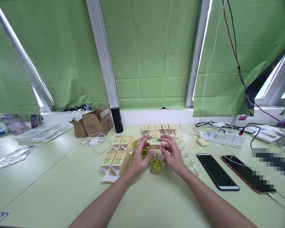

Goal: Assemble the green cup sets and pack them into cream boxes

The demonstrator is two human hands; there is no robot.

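Between my two hands is a small tan carton [155, 135] with a green and white label, its bottom flap folded out toward me. My left hand [142, 154] grips its left side with bent fingers, the thumb near the flap. From the right, my right hand [173, 153] closes on the same carton. Just below it on the table stands a small clear jar with a green lid [156, 167]. Green lids [144, 153] sit partly hidden behind my left hand. Beside my right hand are several clear jars [191, 163] in rows.
Several tan cartons [120, 161] stand at left, others [165, 129] in a row behind. Farther back are a brown cardboard box [97, 122] and a black bottle [117, 120]. Two phones [217, 172], a power strip [224, 139] and cables lie at right.
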